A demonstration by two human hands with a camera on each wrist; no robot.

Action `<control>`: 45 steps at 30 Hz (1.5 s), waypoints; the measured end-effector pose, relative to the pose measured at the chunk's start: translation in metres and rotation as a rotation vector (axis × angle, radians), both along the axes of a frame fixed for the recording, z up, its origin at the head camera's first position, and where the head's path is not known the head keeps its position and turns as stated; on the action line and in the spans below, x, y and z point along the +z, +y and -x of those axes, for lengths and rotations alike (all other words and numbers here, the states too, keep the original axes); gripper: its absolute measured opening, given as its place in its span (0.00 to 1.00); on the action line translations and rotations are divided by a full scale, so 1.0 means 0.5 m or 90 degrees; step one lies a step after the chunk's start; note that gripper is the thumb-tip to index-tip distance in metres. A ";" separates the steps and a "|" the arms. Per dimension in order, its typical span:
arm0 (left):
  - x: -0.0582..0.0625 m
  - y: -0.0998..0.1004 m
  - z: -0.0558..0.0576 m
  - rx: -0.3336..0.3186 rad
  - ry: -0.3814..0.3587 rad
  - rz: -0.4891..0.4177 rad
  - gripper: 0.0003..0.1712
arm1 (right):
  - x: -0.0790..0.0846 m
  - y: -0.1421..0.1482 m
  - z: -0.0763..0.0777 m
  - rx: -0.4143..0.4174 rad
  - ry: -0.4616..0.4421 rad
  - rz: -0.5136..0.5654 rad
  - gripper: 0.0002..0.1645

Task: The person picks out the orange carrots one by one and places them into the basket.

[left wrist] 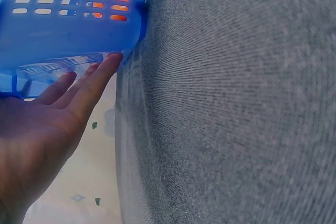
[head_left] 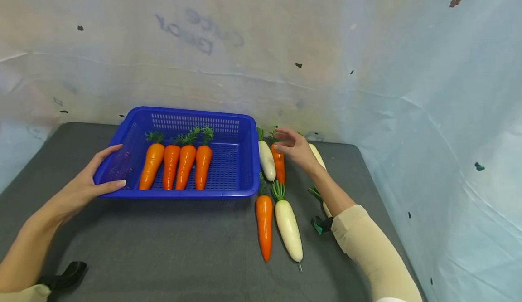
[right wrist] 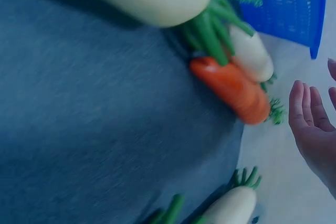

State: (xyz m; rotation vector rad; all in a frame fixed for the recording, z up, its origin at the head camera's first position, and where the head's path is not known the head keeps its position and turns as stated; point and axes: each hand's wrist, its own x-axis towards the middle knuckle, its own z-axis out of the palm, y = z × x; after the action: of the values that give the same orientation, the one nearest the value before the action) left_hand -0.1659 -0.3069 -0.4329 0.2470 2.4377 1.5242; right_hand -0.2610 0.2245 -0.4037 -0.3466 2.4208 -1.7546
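My left hand holds the left front corner of a blue plastic basket, thumb over the front rim and fingers over the left rim. Inside the basket, several orange carrots with green tops lie side by side. In the head view my right hand overlaps the top of a carrot right of the basket; its fingers are loosely bent and hold nothing. The right wrist view shows that hand apart from the carrot. Beside this carrot lies a white radish.
Nearer the front, another carrot and a larger white radish lie on the grey table. More radishes sit beyond my right forearm, partly hidden. A pale sheet hangs behind the table.
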 end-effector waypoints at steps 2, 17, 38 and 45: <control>-0.001 0.000 -0.003 -0.002 0.002 0.005 0.50 | -0.013 0.011 -0.002 -0.011 -0.006 -0.003 0.32; -0.008 -0.001 -0.005 -0.005 -0.007 0.012 0.50 | -0.084 0.057 -0.011 -0.015 -0.092 -0.100 0.43; 0.002 -0.001 0.001 -0.001 -0.005 0.003 0.50 | -0.083 0.032 0.036 0.043 -0.070 -0.252 0.50; 0.000 0.000 -0.003 0.003 0.003 0.003 0.51 | -0.065 0.023 0.056 0.043 -0.134 -0.300 0.51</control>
State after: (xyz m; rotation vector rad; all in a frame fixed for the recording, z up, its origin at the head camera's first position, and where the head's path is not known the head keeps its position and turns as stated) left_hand -0.1645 -0.3068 -0.4327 0.2449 2.4463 1.5216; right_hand -0.2890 0.2358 -0.4360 -0.1740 2.5259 -1.0797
